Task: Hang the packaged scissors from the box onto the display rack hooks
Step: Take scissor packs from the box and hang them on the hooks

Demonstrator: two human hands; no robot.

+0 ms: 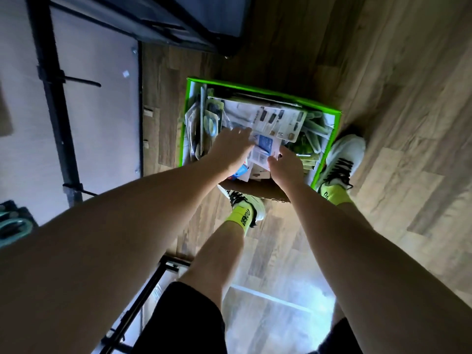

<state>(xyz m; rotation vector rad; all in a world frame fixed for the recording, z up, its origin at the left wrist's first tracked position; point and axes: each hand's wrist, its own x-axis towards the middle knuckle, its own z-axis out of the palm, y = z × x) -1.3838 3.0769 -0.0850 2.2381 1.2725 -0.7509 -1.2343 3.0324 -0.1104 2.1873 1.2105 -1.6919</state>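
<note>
While both hands (left hand (pixel 231 152), right hand (pixel 287 166)) press loosely open fingers onto packets (pixel 265 129) in the box (pixel 187 111), any grip seems unclear.

The box (pixel 320 106) has bright green edges and a plain brown flap; the packages (pixel 265 118) inside are mostly white and grey, one blue; the floor (pixel 396 98) shows tan wood-grain planks; socks (pixel 241 215) neon yellow with black lettering; shoes (pixel 344 154) white, black laces; shorts (pixel 184 315) black.

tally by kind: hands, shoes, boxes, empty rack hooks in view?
hands: 2 (left hand, right hand)
shoes: 2 (left shoe, right shoe)
box: 1
hooks: 2 (upper hook, lower hook)
total: 7
</note>
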